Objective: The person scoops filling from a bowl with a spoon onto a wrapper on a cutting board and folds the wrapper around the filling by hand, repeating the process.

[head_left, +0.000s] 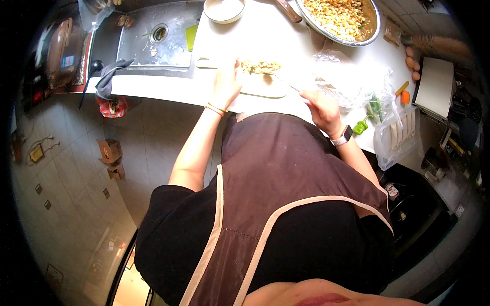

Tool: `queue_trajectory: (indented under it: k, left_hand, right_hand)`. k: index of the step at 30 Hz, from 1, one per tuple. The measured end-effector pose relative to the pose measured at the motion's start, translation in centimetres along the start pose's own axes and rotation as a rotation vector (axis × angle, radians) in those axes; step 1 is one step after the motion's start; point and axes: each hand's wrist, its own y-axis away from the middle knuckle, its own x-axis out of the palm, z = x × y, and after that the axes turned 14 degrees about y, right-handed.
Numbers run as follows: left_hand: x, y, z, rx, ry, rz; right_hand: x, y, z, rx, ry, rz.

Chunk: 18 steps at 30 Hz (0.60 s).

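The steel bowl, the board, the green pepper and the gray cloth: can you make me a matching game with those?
Things:
1. Steel bowl
2. Cutting board
3. Green pepper
4. Gray cloth

Places and states:
A. Between the left hand and the right hand
B. Draped over the counter's edge by the sink
C. Holding a big heap of chopped food
D. Near the watch on the right wrist

Right pairs: 1-C, 2-A, 3-D, 4-B
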Motion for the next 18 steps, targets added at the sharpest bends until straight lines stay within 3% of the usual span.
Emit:
queue_trajectory:
  k: [12,18]
  left_hand:
    - [0.0,-0.5,0.2,0.048,-0.001,-0.029]
    - [-0.1,-0.4,0.1,0.147,-0.018,-0.081]
  right_hand:
    - [-0.4,-0.6,0.3,0.012,0.016,-0.071]
    - [-3.6,-2.0,-1.9,0.134,0.196,-0.343]
